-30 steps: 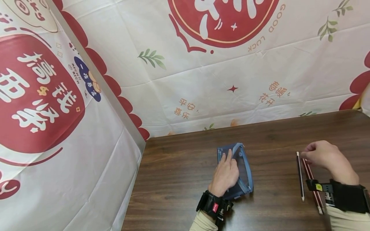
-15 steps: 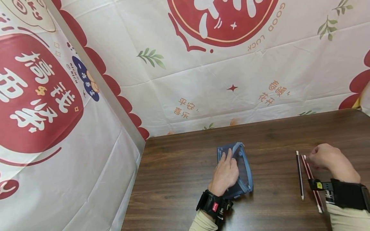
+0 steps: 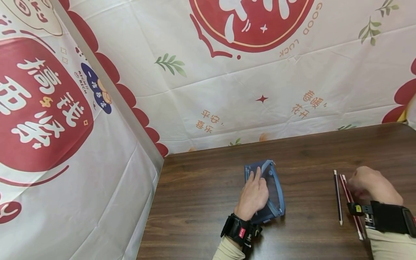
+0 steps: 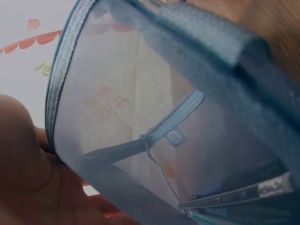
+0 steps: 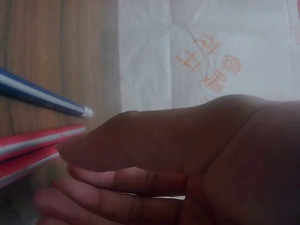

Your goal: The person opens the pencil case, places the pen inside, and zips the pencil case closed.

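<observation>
Slanting toward the person (image 3: 386, 245), red pencils (image 3: 347, 192) lie beside the loosely curled right hand (image 3: 375, 186).

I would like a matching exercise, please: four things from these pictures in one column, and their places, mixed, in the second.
1. blue mesh zippered pouch
2. dark blue pencil with pale stripe
3. two red pencils with pale stripes
4. brown wood-grain table

A. close together, nearest the right hand
B. under pouch and all pencils
C. touched by the left hand
D. alone, between pouch and red pencils

Pairs: 1-C, 2-D, 3-A, 4-B
</observation>
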`<state>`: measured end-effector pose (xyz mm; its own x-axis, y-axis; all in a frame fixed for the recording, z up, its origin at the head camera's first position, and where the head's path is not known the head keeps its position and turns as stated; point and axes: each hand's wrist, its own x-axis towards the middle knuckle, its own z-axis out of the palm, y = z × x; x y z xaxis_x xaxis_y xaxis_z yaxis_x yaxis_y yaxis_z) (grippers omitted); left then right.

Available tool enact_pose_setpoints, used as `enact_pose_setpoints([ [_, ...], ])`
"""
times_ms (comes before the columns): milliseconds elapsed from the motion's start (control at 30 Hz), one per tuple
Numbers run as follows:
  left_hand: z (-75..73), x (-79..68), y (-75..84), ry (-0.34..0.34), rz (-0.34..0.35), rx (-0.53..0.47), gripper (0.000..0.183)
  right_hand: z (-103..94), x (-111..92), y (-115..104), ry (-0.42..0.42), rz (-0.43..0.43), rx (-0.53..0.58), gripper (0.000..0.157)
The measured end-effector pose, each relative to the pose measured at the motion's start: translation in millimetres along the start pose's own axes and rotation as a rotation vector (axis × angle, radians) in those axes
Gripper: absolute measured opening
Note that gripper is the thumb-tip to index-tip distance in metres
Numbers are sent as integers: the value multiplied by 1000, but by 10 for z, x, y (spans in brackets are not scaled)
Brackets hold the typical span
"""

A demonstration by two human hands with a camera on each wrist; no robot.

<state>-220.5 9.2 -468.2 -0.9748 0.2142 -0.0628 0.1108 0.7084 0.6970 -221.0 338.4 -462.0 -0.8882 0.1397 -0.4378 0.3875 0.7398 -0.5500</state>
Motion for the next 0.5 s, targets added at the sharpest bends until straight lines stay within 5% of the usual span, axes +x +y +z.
enact_pose_setpoints([
  [500,-14,-1,7,-2,-9,-12,51,74,70,68,17,25,18,14],
])
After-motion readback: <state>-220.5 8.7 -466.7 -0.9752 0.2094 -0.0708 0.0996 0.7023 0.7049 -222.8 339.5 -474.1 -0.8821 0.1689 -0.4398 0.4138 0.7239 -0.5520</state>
